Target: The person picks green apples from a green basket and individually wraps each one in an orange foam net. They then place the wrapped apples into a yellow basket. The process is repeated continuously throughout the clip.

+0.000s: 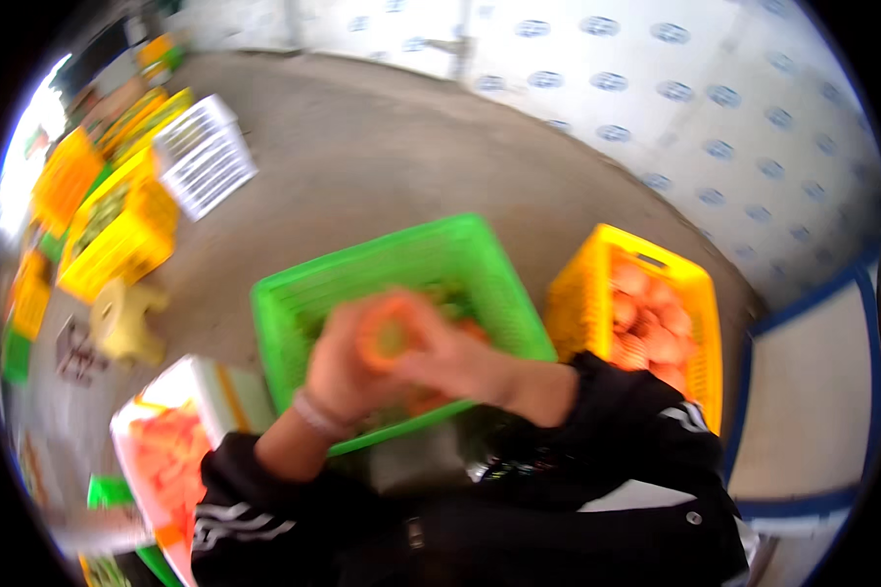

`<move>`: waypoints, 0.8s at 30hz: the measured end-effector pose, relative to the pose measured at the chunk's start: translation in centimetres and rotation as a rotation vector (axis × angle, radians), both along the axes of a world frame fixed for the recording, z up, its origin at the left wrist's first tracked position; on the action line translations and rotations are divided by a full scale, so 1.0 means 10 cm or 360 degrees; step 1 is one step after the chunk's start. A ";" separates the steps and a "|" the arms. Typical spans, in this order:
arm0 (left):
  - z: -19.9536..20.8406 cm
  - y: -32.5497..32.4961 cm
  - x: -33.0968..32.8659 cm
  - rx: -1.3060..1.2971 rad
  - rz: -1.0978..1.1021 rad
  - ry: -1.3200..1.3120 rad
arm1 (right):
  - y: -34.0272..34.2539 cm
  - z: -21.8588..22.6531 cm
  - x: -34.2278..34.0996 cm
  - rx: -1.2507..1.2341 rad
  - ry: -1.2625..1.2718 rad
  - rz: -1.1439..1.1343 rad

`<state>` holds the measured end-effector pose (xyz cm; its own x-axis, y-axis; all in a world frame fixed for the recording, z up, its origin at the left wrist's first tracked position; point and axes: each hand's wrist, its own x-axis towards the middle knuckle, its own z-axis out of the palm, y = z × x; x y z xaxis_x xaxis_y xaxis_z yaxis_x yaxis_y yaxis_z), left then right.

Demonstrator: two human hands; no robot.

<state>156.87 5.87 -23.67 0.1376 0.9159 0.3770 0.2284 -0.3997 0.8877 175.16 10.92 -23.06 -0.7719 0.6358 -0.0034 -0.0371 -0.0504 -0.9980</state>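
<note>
Over a green crate (362, 264) both my hands close round an orange foam fruit net (394, 305), blurred by motion. Its mouth faces up as a ring, and something yellow-green, perhaps a fruit, shows inside it. My left hand (338, 367) wraps the net's left side. From the right, my right hand (450, 362) grips it with the fingers partly hidden. Greenish round produce (450, 296) and some orange pieces lie in the crate beneath, mostly hidden by my hands.
Right of the green crate stands a yellow crate (582, 293) of orange net-wrapped fruit (656, 323). At lower left, a white foam box (227, 391) holds orange foam nets (169, 460). A yellow stool (127, 321), a white crate (206, 157) and yellow crates (132, 245) are farther left.
</note>
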 end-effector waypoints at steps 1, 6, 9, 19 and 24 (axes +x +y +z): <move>-0.28 -0.05 0.03 -0.0401 -0.0162 -0.0816 | -0.06 -0.07 -0.15 0.0634 0.0139 -0.0167; -0.38 -0.15 0.41 -0.0441 -0.0001 -0.0586 | -0.10 -0.14 -0.12 0.0679 -0.0169 -0.0268; -0.42 -0.21 0.47 -0.0457 0.0055 -0.0263 | -0.01 -0.10 0.03 0.0294 -0.0275 -0.0164; -0.10 -0.23 -0.10 -0.0420 0.0408 -0.0067 | 1.52 -0.68 1.80 0.1233 -0.2006 -0.0973; -0.14 -0.05 -0.54 -0.0537 0.0591 -0.0033 | 1.28 -0.80 2.30 0.0755 -0.3002 -0.1189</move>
<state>151.51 5.34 -25.11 -0.2249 0.9731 0.0508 0.2818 0.0150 0.9594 198.14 23.75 -31.03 0.3252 0.9422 -0.0802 0.9239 -0.2985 0.2394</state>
